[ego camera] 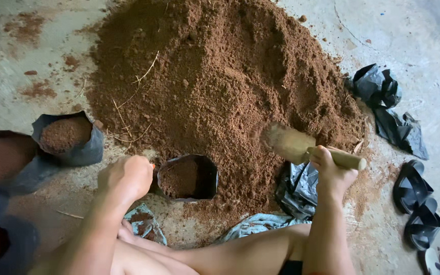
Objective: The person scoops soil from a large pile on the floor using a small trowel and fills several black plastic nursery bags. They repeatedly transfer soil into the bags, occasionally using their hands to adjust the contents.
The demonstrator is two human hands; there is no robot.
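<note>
The fingers of the right hand (332, 170) are curled tight round the pale wooden handle of a flat-bladed hand trowel (301, 146), whose blade is carrying a little brown matter at the near right foot of the big heap of fine reddish-brown coir-like soil (220, 86). The left hand (126, 175) is closed in a loose fist on the near rim of a small black soft plastic grow bag (189, 175), pinching it open (which fingertips do the pinching cannot be told). That bag stands on the grey concrete floor (413, 35) at the heap's near edge, roughly half full of soil.

By the look of it, filling is the step in hand: a scoop is loaded or being loaded, and the next move calls for a short swing left and a tilt over the held mouth.

Toward the floor's left edge stand filled black grow bags (67, 136), soil near their brims. Flat empty black bags (296, 188) lie beside the right wrist; more crumpled black plastic (388, 107) and dark sandals (416, 203) lie right.
</note>
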